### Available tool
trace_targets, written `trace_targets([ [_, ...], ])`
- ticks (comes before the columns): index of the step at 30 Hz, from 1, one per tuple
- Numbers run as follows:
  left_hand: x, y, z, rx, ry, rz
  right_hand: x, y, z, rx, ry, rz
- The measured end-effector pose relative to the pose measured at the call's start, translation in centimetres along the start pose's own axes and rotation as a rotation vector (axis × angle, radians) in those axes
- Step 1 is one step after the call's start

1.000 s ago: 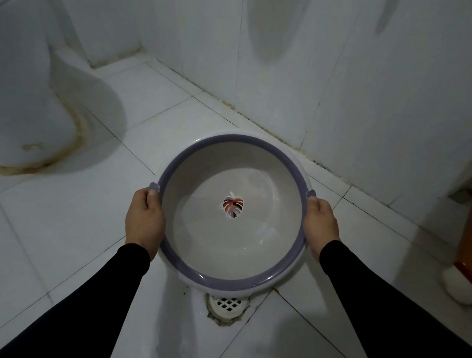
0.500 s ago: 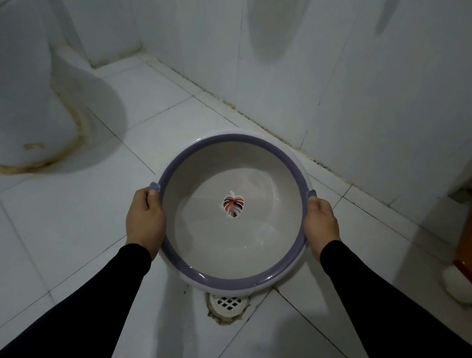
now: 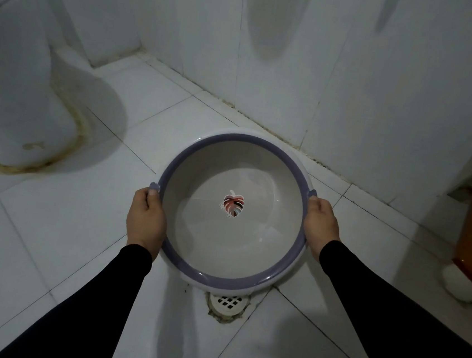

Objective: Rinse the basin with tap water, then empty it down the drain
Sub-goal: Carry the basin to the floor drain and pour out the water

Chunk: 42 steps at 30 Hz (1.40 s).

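The floor drain (image 3: 227, 302) sits at six o'clock, just under the near rim of the basin (image 3: 225, 279); left hand (image 3: 146, 217) at nine and right hand (image 3: 321, 227) at three curl round its rim, a stiff, light, probably wet-slick plastic shell best held there

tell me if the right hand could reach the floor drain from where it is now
Probably not right away. The right hand grips the basin rim, as does the left hand, and the basin's near edge overlaps the floor drain. It would have to let go first.
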State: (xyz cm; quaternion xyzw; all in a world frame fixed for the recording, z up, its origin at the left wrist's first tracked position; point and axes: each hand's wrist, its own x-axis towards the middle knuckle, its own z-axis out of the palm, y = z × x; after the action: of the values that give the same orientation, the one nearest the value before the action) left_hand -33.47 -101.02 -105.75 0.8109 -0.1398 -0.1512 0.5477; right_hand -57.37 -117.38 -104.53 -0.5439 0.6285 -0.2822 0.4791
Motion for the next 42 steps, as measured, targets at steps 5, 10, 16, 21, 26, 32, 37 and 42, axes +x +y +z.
trace_targets([
  [5, -0.09, 0.02, -0.09, -0.024, -0.008, -0.006, -0.13, 0.01, -0.08, 0.007, -0.005, 0.006],
  [10, -0.2, 0.08, -0.09, -0.037, -0.009, -0.018, -0.28, 0.12, -0.17, 0.016, -0.01, 0.004],
  [16, -0.36, 0.02, -0.21, -0.045, -0.01, 0.0, -0.34, 0.27, -0.23, 0.001, -0.008, 0.009],
  [21, -0.36, -0.08, -0.25, -0.041, -0.001, -0.003, -0.42, 0.26, -0.19, 0.008, -0.012, 0.017],
  [26, -0.48, -0.19, -0.23, -0.04, -0.003, -0.005, -0.52, 0.29, -0.22, 0.014, -0.012, 0.017],
  [32, -0.5, -0.28, -0.32, -0.046, -0.003, 0.004, -0.62, 0.26, -0.16, 0.011, -0.003, 0.019],
  [37, -0.51, -0.43, -0.34, -0.063, -0.007, -0.005, -0.68, 0.26, -0.19, 0.017, -0.005, 0.018],
  [42, -0.43, -0.55, -0.28, -0.067, 0.002, -0.001, -0.83, 0.31, -0.19, 0.018, -0.001, 0.016],
])
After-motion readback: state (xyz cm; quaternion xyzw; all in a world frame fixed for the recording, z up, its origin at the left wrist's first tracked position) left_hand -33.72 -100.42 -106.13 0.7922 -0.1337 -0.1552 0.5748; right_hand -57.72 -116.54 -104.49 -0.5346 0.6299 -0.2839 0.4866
